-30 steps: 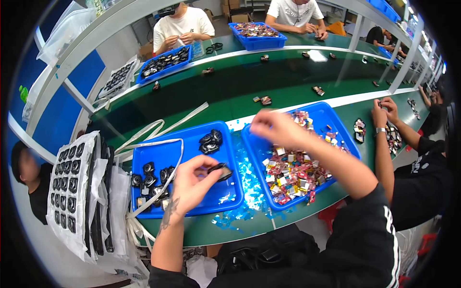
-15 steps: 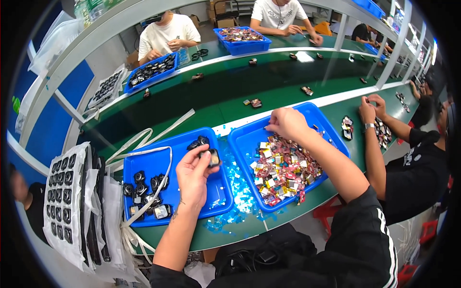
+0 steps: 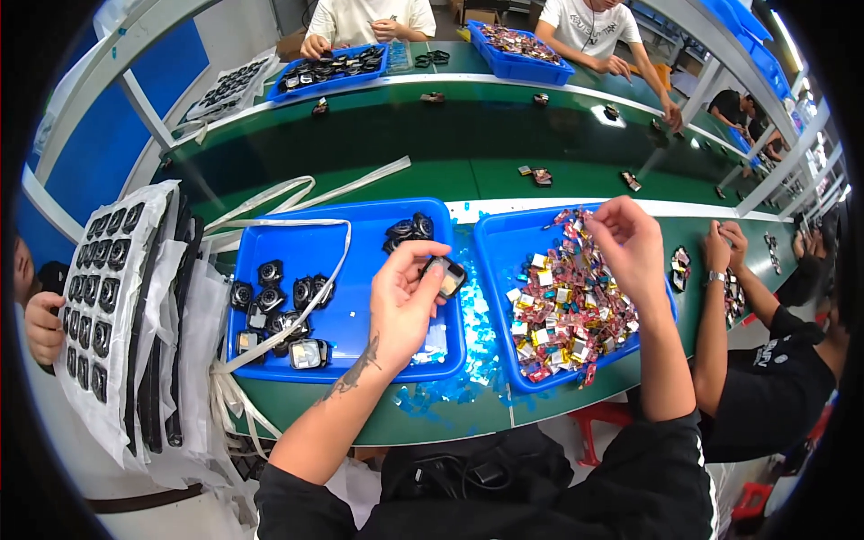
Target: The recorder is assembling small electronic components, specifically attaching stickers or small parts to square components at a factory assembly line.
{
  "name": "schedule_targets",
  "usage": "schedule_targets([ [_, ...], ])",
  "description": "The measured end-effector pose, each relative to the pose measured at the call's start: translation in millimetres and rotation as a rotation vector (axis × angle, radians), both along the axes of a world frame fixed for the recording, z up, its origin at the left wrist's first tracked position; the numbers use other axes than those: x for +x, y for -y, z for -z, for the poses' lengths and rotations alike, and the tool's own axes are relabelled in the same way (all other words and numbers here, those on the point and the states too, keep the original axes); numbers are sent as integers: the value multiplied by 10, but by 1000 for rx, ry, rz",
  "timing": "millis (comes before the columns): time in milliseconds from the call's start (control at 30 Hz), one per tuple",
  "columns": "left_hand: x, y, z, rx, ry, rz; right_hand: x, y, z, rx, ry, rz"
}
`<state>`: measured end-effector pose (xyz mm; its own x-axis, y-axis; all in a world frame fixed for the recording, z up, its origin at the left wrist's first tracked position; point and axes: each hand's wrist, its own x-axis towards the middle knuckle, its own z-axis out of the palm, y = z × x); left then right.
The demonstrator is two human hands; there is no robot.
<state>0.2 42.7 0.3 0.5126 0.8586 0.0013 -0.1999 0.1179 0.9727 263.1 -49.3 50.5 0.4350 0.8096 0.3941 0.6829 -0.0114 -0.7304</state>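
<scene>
Head view: my right hand (image 3: 634, 243) has just swung from the bare far-left part of the right-hand blue tray (image 3: 502, 245) to the far end of its heap of small parts (image 3: 571, 315), so it's over the parts now, and the black case (image 3: 447, 279) is left to the other hand alone. Those right fingers are curled, tips close together; whether they've caught anything, I can't tell. Over here my left hand (image 3: 400, 301) is pinched closed on the case, thumb against its pale side. The case pokes out rightward past those fingertips, above the left-hand blue tray's (image 3: 373, 238) right rim, well apart from my right fingers.
</scene>
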Motion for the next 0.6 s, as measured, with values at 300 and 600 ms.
schedule_targets([
  [300, 11, 139, -122, 72, -24, 269, -756, 70, -45, -281, -549, -479],
  [600, -32, 125, -87, 316, -100, 122, -1004, -30, 49, -3, -61, -430],
])
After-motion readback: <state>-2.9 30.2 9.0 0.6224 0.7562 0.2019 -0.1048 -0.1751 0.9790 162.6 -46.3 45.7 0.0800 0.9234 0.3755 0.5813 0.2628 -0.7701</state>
